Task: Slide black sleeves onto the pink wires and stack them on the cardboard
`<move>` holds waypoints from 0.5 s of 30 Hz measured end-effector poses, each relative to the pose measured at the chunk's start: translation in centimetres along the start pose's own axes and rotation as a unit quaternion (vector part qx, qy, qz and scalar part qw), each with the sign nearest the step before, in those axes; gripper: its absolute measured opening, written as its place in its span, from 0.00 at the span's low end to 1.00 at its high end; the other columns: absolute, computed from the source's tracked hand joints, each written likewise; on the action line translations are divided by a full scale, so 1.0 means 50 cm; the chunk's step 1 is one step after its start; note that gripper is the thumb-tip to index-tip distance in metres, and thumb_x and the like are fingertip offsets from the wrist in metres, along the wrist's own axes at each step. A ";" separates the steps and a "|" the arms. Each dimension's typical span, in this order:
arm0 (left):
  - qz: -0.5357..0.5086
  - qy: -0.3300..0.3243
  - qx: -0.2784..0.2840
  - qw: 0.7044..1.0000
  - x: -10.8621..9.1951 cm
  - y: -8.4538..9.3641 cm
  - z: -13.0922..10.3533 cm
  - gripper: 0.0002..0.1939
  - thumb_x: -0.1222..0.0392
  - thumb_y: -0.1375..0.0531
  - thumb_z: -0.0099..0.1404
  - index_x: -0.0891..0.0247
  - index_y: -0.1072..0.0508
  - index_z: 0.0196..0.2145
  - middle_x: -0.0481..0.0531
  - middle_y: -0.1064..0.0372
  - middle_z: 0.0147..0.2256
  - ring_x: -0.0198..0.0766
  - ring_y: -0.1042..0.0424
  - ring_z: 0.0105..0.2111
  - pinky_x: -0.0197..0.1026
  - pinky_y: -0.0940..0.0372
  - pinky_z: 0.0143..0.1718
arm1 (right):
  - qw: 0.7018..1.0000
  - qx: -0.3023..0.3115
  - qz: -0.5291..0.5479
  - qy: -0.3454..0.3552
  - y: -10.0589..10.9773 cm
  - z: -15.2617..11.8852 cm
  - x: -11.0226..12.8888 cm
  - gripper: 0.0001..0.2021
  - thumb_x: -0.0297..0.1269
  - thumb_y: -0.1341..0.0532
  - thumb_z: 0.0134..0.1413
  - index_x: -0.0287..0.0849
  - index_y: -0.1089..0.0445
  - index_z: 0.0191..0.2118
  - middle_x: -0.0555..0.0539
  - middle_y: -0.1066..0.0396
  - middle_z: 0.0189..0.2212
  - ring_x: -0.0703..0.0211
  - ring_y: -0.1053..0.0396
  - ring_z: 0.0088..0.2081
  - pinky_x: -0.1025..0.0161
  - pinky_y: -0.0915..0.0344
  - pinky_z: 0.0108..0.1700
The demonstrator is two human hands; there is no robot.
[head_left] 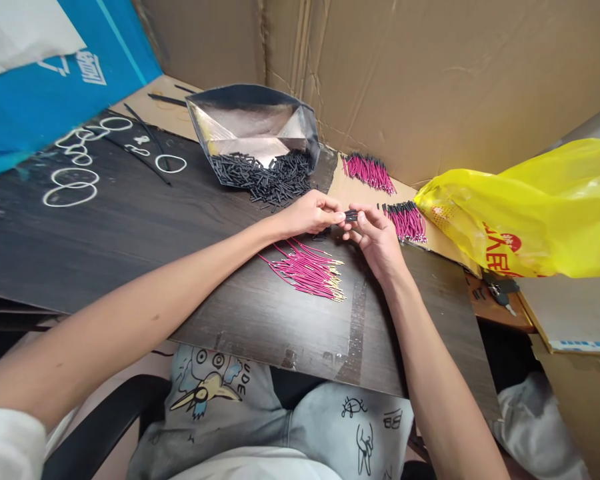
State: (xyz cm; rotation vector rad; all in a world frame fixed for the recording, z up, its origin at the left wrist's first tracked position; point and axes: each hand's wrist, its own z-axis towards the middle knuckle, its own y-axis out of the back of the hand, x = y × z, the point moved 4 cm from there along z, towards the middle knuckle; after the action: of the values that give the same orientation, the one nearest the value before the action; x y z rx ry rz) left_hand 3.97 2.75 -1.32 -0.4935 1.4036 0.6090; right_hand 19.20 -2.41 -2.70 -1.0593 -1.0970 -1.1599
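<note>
My left hand (311, 215) and my right hand (379, 239) meet above the table, their fingertips closed on a few short black tubes (351, 216) held side by side. Just below lies a fanned bunch of magenta wires (307, 270) with gold-coloured metal ends. Behind my left hand, a heap of the same kind of short black tubes (280, 179) spills from a black open container (253, 95) with a shiny inside. Beyond my right hand are two rows of magenta wires with black ends, a nearer row (407, 222) and a farther row (369, 173).
White rubber bands (71, 187) and long black tubes (147, 143) lie on the dark table (145, 220) at left. A cardboard wall (430, 80) stands behind. At right are a yellow plastic bag (530, 207) and a key (503, 293).
</note>
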 end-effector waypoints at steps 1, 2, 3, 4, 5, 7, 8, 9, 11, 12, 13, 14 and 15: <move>0.001 0.000 -0.001 1.000 0.001 0.000 0.000 0.13 0.51 0.35 0.62 0.63 0.25 0.28 0.43 0.49 0.17 0.26 0.53 0.15 0.38 0.59 0.17 | 1.000 0.000 0.007 0.000 -0.001 0.000 0.001 0.17 0.51 0.35 0.56 0.48 0.31 0.46 0.47 0.28 0.37 0.56 0.28 0.39 0.57 0.27 0.40; 0.002 0.001 -0.002 1.000 0.002 0.001 0.001 0.13 0.51 0.35 0.62 0.63 0.25 0.28 0.43 0.49 0.17 0.26 0.53 0.15 0.38 0.59 0.17 | 1.000 0.000 0.014 0.000 -0.001 0.000 0.002 0.16 0.50 0.34 0.56 0.48 0.31 0.46 0.48 0.28 0.37 0.57 0.28 0.38 0.57 0.27 0.40; 0.003 0.003 -0.004 1.000 0.003 0.002 0.001 0.13 0.51 0.35 0.62 0.63 0.25 0.27 0.43 0.48 0.16 0.26 0.52 0.15 0.38 0.59 0.17 | 1.000 -0.002 0.018 0.001 -0.002 0.000 0.004 0.16 0.50 0.34 0.56 0.48 0.30 0.45 0.48 0.28 0.37 0.57 0.28 0.38 0.58 0.27 0.39; 0.003 0.004 -0.004 1.000 0.004 0.002 0.001 0.13 0.51 0.35 0.62 0.63 0.25 0.28 0.43 0.48 0.16 0.26 0.52 0.15 0.38 0.60 0.17 | 1.000 -0.004 0.017 0.001 -0.003 0.000 0.005 0.16 0.51 0.33 0.55 0.48 0.30 0.45 0.48 0.28 0.36 0.57 0.29 0.37 0.58 0.27 0.38; 0.003 0.004 -0.005 1.000 0.004 0.003 0.001 0.13 0.51 0.35 0.62 0.64 0.25 0.28 0.44 0.47 0.16 0.26 0.52 0.15 0.38 0.60 0.17 | 1.000 -0.006 0.013 0.000 -0.003 0.000 0.006 0.17 0.51 0.33 0.55 0.48 0.30 0.44 0.48 0.28 0.36 0.57 0.29 0.37 0.58 0.27 0.38; 0.007 0.005 -0.005 1.000 0.002 0.003 0.001 0.13 0.51 0.35 0.62 0.64 0.25 0.28 0.44 0.47 0.17 0.26 0.51 0.15 0.38 0.59 0.18 | 1.000 -0.011 -0.003 -0.002 -0.004 0.000 0.008 0.18 0.53 0.33 0.54 0.48 0.31 0.44 0.48 0.28 0.36 0.57 0.29 0.36 0.58 0.27 0.37; 0.011 0.006 -0.006 1.000 0.001 0.002 0.001 0.13 0.51 0.35 0.62 0.64 0.25 0.28 0.44 0.46 0.17 0.27 0.51 0.15 0.38 0.59 0.18 | 1.000 -0.013 -0.010 -0.001 -0.005 0.000 0.008 0.19 0.54 0.33 0.54 0.48 0.31 0.44 0.47 0.28 0.36 0.57 0.29 0.36 0.58 0.27 0.37; 0.016 0.008 -0.009 1.000 -0.002 0.002 0.000 0.13 0.52 0.35 0.62 0.64 0.26 0.27 0.44 0.46 0.17 0.27 0.50 0.16 0.38 0.58 0.18 | 1.000 -0.017 -0.015 0.001 -0.007 0.001 0.009 0.20 0.55 0.34 0.54 0.48 0.31 0.44 0.47 0.29 0.36 0.57 0.29 0.35 0.58 0.28 0.36; 0.029 0.005 -0.024 0.999 -0.009 0.001 0.000 0.12 0.52 0.36 0.62 0.64 0.26 0.27 0.45 0.43 0.17 0.28 0.49 0.16 0.38 0.56 0.19 | 0.999 -0.026 -0.019 0.009 -0.009 0.001 0.010 0.20 0.57 0.36 0.55 0.48 0.32 0.43 0.47 0.29 0.35 0.58 0.30 0.34 0.60 0.28 0.35; 0.036 -0.002 -0.036 0.999 -0.014 0.000 0.000 0.12 0.53 0.36 0.62 0.64 0.25 0.27 0.46 0.41 0.18 0.28 0.47 0.17 0.38 0.54 0.20 | 0.999 -0.031 -0.018 0.014 -0.011 0.001 0.011 0.19 0.58 0.37 0.56 0.48 0.33 0.42 0.47 0.30 0.35 0.59 0.30 0.34 0.60 0.29 0.34; 0.042 -0.014 -0.051 0.998 -0.019 0.001 -0.001 0.11 0.54 0.37 0.62 0.64 0.25 0.27 0.47 0.38 0.20 0.29 0.45 0.19 0.38 0.52 0.22 | 0.999 -0.034 -0.016 0.017 -0.013 0.001 0.011 0.19 0.58 0.38 0.57 0.47 0.34 0.41 0.47 0.30 0.35 0.60 0.31 0.33 0.61 0.29 0.34; 0.045 -0.029 -0.066 0.996 -0.024 0.001 -0.001 0.11 0.55 0.37 0.61 0.64 0.24 0.27 0.48 0.35 0.22 0.30 0.42 0.21 0.38 0.49 0.24 | 0.999 -0.034 -0.013 0.018 -0.016 0.001 0.011 0.19 0.58 0.38 0.57 0.47 0.34 0.40 0.48 0.30 0.36 0.60 0.31 0.32 0.62 0.29 0.33; 0.044 -0.043 -0.081 0.995 -0.028 0.001 -0.001 0.10 0.56 0.37 0.61 0.65 0.24 0.26 0.49 0.33 0.25 0.31 0.39 0.24 0.38 0.46 0.27 | 0.999 -0.031 -0.009 0.017 -0.020 0.001 0.011 0.18 0.58 0.38 0.57 0.47 0.34 0.39 0.48 0.31 0.36 0.61 0.32 0.31 0.62 0.30 0.32</move>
State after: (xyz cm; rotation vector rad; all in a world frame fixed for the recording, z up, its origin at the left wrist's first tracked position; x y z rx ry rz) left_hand 3.79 2.61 0.05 -0.5287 1.3055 0.8111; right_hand 18.25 -2.55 -2.09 -1.0750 -1.0510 -1.2284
